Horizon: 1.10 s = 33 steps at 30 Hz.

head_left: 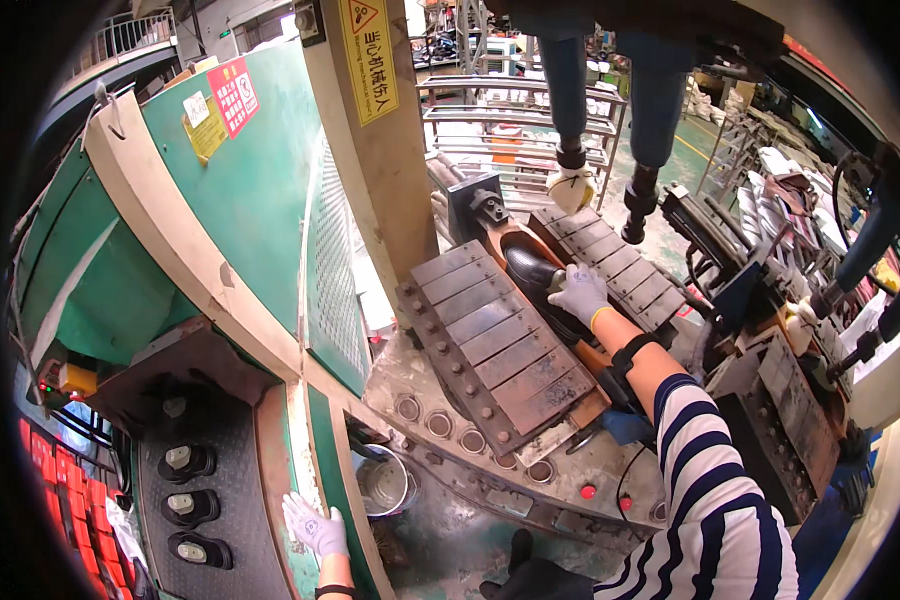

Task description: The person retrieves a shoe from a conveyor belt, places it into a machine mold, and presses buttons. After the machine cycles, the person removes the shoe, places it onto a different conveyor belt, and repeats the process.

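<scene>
My right hand (581, 292), in a pale glove with a yellow cuff, reaches into a press and is closed at the rear of a glossy black shoe (530, 266). The shoe lies between two slanted banks of metal plates, the left bank (505, 345) and the right bank (610, 262). My fingers partly cover the shoe's rear. Down at the left, my gloved left hand (315, 526) is open, fingers spread, at the worn edge of a cream-and-green machine frame (305, 450). It holds nothing.
Several black shoes with pale lasts (192, 507) sit on a dark conveyor (235, 480) at the left. Blue press cylinders (567, 90) hang above the plates. A white bucket (388, 482) stands below, near red buttons (588, 491). Another plate press (785, 420) is at the right.
</scene>
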Each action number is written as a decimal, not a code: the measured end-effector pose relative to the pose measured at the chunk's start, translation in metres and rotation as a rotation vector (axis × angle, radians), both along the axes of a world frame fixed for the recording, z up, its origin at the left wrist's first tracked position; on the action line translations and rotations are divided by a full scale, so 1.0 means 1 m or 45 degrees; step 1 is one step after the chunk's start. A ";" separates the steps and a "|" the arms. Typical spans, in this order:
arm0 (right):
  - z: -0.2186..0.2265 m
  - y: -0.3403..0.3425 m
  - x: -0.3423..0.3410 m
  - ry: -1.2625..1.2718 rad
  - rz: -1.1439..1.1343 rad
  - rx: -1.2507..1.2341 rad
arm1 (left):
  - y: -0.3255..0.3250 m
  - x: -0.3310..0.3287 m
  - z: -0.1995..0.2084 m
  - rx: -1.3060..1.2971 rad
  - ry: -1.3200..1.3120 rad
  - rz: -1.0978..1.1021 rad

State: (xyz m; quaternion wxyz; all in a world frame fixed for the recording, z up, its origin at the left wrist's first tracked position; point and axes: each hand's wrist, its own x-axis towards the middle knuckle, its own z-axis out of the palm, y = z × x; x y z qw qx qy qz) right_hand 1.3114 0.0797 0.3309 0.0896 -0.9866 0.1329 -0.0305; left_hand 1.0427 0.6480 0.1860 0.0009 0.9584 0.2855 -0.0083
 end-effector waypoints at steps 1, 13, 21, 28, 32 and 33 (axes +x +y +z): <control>-0.005 0.003 0.004 -0.133 0.023 -0.069 | 0.001 0.001 -0.004 0.018 -0.008 -0.015; 0.001 0.011 -0.011 -0.052 -0.023 -0.112 | 0.011 -0.005 -0.031 0.033 -0.158 -0.052; 0.011 0.010 0.004 0.252 -0.087 0.189 | 0.011 -0.010 -0.023 0.021 -0.138 -0.030; -0.038 -0.009 0.034 -0.066 -0.023 0.482 | 0.013 -0.012 -0.015 0.045 -0.077 -0.031; -0.033 -0.008 0.051 0.117 -0.122 0.870 | 0.016 -0.005 -0.018 0.130 -0.156 -0.058; -0.032 -0.025 0.051 0.104 -0.115 0.827 | 0.010 0.002 -0.018 0.101 -0.159 -0.084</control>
